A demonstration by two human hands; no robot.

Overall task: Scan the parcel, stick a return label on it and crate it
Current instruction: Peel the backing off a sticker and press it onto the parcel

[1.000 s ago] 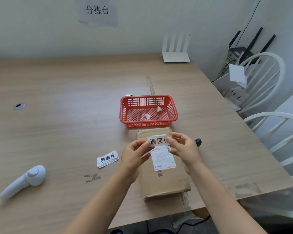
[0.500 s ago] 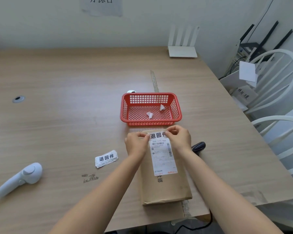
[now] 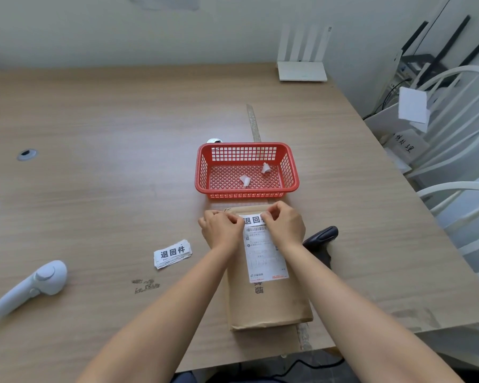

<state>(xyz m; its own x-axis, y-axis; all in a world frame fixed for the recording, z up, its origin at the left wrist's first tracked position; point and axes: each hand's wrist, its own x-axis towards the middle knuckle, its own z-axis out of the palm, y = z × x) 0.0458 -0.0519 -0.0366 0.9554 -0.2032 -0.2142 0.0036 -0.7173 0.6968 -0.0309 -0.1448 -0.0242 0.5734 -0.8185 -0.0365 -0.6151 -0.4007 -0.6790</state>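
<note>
My left hand [image 3: 222, 230] and right hand [image 3: 284, 225] both rest on the far end of the parcel [image 3: 268, 299], just below the middle of the frame. The grip of each is pinched closed on one end of the return label [image 3: 252, 219], fingertips curled down over it, the left on its left edge and the right on its right edge. The label lies across the parcel directly above the white shipping label [image 3: 264, 255], touching its top edge. I think it is already flat on the paper, though my fingers hide its ends.

The parcel is a brown paper bundle lying flat on the worktop [image 3: 122, 134], its long side running toward the lower edge of the frame, its near end close to the worktop's edge. Just above it, near the centre of the frame, stands the red basket [image 3: 202, 172], with two small white scraps [image 3: 244, 180] on its mesh floor. To the right of the parcel, just beside my right forearm, lies a black scanner [image 3: 322, 236]. Left of centre lies a small stack of labels [image 3: 172, 253] printed with the same characters, and in the lower left a white handheld controller [image 3: 31, 286]. At the upper right, against the wall, sits a white router [image 3: 302, 70].
</note>
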